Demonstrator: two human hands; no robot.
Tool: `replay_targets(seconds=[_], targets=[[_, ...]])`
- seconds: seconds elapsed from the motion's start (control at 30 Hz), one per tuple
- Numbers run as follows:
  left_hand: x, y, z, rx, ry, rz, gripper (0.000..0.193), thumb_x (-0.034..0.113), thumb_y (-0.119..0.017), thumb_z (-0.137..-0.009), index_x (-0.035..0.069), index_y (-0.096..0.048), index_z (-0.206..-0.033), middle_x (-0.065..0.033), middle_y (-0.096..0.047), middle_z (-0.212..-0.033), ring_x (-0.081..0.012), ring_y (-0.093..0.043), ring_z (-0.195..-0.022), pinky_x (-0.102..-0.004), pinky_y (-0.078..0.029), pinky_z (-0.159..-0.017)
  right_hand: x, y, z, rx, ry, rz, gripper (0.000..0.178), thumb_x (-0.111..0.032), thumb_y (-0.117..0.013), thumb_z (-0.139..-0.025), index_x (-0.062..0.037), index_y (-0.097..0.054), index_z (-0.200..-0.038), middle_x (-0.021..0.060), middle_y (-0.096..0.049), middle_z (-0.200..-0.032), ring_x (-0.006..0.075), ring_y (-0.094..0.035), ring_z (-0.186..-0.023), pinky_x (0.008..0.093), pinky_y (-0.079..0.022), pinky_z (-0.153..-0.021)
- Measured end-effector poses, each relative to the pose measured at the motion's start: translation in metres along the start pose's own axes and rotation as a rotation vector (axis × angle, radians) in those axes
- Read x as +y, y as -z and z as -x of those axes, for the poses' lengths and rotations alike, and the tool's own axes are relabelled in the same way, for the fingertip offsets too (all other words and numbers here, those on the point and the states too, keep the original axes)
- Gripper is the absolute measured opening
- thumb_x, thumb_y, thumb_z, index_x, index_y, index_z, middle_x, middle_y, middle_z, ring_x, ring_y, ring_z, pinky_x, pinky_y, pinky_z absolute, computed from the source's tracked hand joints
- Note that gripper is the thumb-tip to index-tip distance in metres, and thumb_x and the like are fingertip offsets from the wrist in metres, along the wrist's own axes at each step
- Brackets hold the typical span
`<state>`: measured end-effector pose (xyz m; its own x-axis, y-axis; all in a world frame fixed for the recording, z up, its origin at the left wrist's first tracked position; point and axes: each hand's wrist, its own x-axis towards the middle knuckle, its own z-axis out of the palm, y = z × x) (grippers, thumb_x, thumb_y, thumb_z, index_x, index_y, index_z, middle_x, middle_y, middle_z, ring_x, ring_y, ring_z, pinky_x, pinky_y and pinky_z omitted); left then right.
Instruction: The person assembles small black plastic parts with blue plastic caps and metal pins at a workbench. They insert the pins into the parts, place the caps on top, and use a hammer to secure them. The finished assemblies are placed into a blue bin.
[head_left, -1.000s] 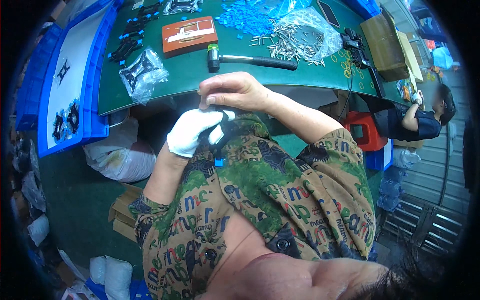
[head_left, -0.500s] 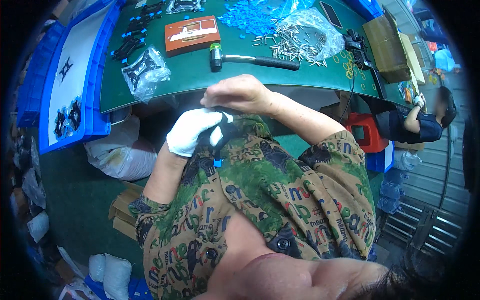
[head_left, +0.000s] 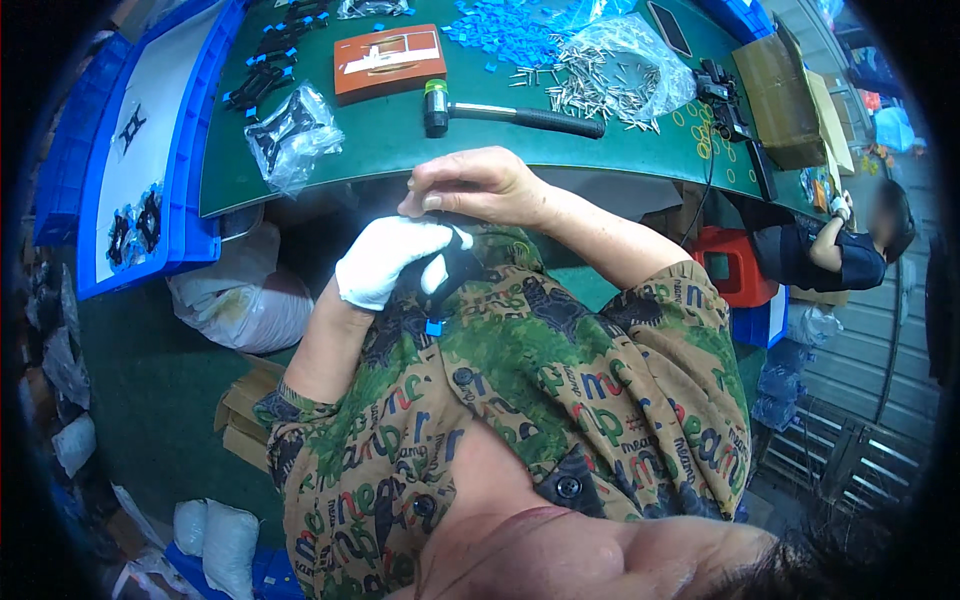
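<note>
Left hand (head_left: 385, 262), gloved in white, is clamped on a dark frame (head_left: 460, 268) right in front of your patterned shirt (head_left: 590, 370), as the head view has it. You've got one blue tip (head_left: 434, 327) poking out below. Your bare right hand (head_left: 480, 185) arches over the top, thumb and fingers drawn in close beside the left; whether they pinch anything, I cannot tell.

So how far along are you? This piece looks to be mid-work: one end wears its blue, the others are hidden behind your hands, so no full count. Up on the table (head_left: 350, 165), a row of dark pieces (head_left: 268, 78) with blue ends looks done, at least as far as the blue goes. Near the edge lies a bagged piece (head_left: 294, 135), and over in the blue crate (head_left: 190, 240) sit more dark shapes (head_left: 146, 225), some in clear wrap.

Plenty looks left: a broad heap of blue bits (head_left: 500, 38) and, beside it, a spill of metal pins (head_left: 595, 95). Your hammer (head_left: 520, 118) lies by the orange box (head_left: 388, 85), out of your hands.
</note>
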<state>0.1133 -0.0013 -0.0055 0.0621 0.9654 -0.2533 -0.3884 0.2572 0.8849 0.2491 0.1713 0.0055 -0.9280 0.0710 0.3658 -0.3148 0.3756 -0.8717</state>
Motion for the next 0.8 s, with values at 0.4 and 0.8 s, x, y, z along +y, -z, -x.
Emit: replay_targets(seconds=[0.4,0.8], targets=[[-0.004,0.02,0.006,0.04,0.024,-0.01,0.026,0.016,-0.059,-0.098,-0.003,-0.072,-0.111,-0.0055,-0.07,-0.091,-0.0118,-0.064,-0.082,-0.027,-0.051,-0.077,0.003,0.002,0.004,-0.091,0.205,0.562,0.046,-0.007,-0.071,-0.088,-0.0075,-0.058,-0.132,0.0137,-0.068,-0.124,0.0307,-0.068,-0.109,0.0418,-0.055,-0.092],[-0.001,0.018,0.032,0.036,0.105,-0.299,0.027,0.012,-0.059,-0.099,-0.001,-0.068,-0.12,-0.0043,-0.068,-0.088,-0.0098,-0.062,-0.076,-0.0253,-0.051,-0.07,0.027,-0.035,0.029,-0.006,0.251,0.638,0.034,-0.011,-0.07,-0.086,-0.0075,-0.065,-0.119,0.0077,-0.068,-0.101,0.0249,-0.067,-0.094,0.0378,-0.052,-0.082]])
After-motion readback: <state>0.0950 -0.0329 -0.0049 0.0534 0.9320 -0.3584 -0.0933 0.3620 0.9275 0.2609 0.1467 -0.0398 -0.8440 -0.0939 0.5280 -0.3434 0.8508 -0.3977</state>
